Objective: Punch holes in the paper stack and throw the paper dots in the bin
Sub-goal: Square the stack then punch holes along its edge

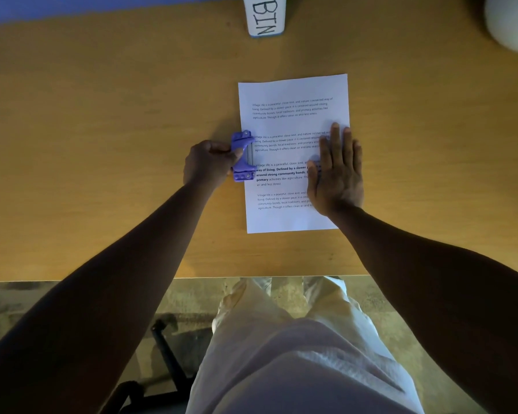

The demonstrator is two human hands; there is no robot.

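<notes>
the paper stack (293,124) lies mid-worktop (102,115), a purple hole punch (243,155) set on its left edge. your left hand (207,162) grips the punch; your right hand (335,171) presses flat on the sheets. the bin (263,14) stands beyond.

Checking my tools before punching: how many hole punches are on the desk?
1. The purple hole punch sits at the left edge of the paper stack, gripped by the left hand. None other shows; the desk runs beyond the frame.
</notes>
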